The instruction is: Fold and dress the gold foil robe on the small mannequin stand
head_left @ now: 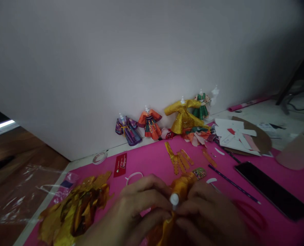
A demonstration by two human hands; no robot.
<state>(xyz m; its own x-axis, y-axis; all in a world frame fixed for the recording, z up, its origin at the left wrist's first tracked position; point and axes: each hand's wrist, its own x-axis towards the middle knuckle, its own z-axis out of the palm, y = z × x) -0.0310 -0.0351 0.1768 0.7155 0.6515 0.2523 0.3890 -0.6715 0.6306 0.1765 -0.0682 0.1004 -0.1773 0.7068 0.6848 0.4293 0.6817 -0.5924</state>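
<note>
Both my hands meet low in the middle of the picture around a small figure in a shiny orange-gold paper robe [180, 188] with a white knob for a head. My left hand [139, 206] has its fingers curled round the figure's left side. My right hand [205, 212] pinches the robe from the right, just below the white knob. The picture is blurred, so the exact finger contact is hard to make out.
A pink sheet [152, 160] covers the floor. Gold foil scraps [75, 208] lie at left, gold strips [179, 159] ahead, a pencil [231, 182] and a black ruler [272, 189] at right. Dressed paper dolls [184, 118] lean on the white wall, by white cut-outs [234, 136].
</note>
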